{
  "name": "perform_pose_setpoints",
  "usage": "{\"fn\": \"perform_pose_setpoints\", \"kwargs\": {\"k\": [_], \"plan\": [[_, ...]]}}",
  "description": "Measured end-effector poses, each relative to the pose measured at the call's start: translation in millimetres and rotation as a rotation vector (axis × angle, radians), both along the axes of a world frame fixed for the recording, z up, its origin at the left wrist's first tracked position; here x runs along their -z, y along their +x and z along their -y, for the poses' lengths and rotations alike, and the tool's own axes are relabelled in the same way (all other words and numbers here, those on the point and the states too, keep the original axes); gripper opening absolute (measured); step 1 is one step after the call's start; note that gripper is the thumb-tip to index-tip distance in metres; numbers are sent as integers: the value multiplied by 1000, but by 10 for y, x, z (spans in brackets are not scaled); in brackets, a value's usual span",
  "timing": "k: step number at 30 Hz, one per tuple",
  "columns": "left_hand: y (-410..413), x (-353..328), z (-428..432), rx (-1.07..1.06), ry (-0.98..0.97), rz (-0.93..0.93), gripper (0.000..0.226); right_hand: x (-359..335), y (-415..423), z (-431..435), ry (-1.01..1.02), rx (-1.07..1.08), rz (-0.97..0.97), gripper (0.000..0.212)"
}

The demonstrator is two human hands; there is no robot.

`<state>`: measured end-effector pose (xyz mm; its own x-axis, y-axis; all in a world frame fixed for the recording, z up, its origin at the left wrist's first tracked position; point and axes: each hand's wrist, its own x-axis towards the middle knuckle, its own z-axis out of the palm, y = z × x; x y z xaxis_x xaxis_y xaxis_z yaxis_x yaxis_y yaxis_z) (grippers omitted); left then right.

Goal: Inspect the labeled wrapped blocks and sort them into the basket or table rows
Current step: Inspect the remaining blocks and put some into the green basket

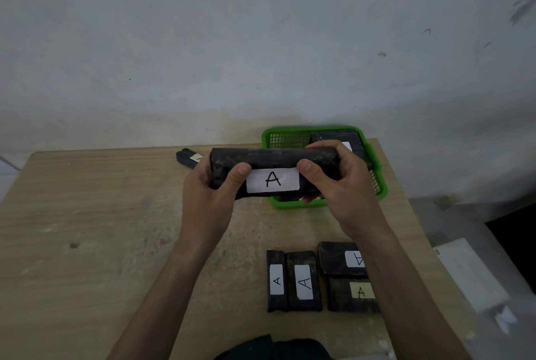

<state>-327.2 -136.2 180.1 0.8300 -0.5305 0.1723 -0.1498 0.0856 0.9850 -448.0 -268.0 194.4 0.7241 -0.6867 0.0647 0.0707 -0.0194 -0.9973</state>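
A long black wrapped block [272, 161] with a white label reading "A" is held up in front of me, above the table. My left hand [208, 188] grips its left end and my right hand [336, 185] grips its right end, thumbs beside the label. Behind it stands a green basket [374, 168] holding at least one black labeled block [333, 136]. Near the table's front right lie several black blocks labeled "A": two upright ones [301, 281] side by side and two stacked rows [339, 258] to their right, partly hidden by my right forearm.
Another black block [187, 158] with a label lies at the table's far edge, left of the held block. The wooden table [87, 229] ends at a wall behind. A white slab [470, 272] lies off the table's right side.
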Motion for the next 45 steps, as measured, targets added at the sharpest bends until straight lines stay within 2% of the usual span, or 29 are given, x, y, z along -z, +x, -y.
{"fn": "perform_pose_setpoints", "kwargs": {"k": [5, 11, 17, 21, 30, 34, 36, 38, 39, 40, 42, 43, 45], "plan": [[20, 46, -10, -16, 0, 29, 16, 8, 10, -14, -15, 9, -1, 29], [17, 54, -15, 10, 8, -35, 24, -2, -10, 37, -51, -32, -21, 29], [184, -12, -93, 178, 276, 224, 51, -16, -47, 176, -342, -168, -207, 37], [216, 15, -83, 186, 368, 385, 36, 56, -40, 136, -457, -154, -231, 39], [170, 137, -34, 43, 339, 522, 12, 249, 11, 66, -609, -46, -127, 15], [127, 109, -38, 56, 266, 410, 20, 233, 21, 109, -603, -58, -88, 20], [86, 77, -38, 60, 239, 227, 38, 214, 33, 125, -622, -77, -55, 22], [76, 55, -24, 55, 283, 2, 66, 200, 43, 138, -636, -96, -30, 23], [82, 46, -14, 68, 313, -122, 72, 197, 42, 142, -638, -105, -26, 24], [93, 42, -3, 91, 323, -242, 69, 202, 40, 141, -629, -113, -28, 23], [98, 40, 16, 115, 268, -390, 45, 227, 43, 109, -567, -109, -58, 25], [97, 44, 20, 98, 231, -384, 32, 238, 51, 84, -520, -96, -91, 27], [88, 63, 32, 50, 200, -288, 26, 254, 70, 49, -417, -80, -170, 34]]}}
